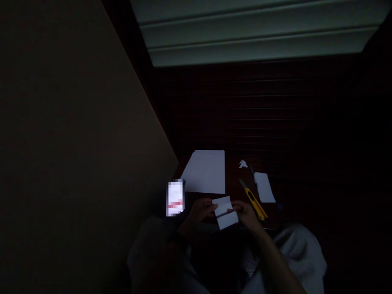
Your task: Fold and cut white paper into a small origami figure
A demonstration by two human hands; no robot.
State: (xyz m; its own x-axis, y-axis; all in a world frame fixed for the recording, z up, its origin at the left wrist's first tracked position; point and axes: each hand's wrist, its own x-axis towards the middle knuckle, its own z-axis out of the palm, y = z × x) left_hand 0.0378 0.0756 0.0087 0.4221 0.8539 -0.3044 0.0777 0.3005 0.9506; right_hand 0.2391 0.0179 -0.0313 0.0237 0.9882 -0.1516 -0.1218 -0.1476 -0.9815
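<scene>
A small creased sheet of white paper (225,210) is held between my two hands at the table's near edge, with a fold line running across it. My left hand (202,207) pinches its left side, the thumb lying on top. On the opposite side, my right hand (245,211) grips the paper's right edge near the crease. Just right of that hand lies a yellow utility knife (254,203), its blade pointing away from me. The scene is dim, so finger details are hard to make out.
Large white sheets (208,171) lie at the table's back left. Toward the right are a smaller white sheet (265,188), a thin pen-like item (254,176) and a small paper cutout (243,163). A bright pixelated screen (175,198) stands at left, near the wall (92,143).
</scene>
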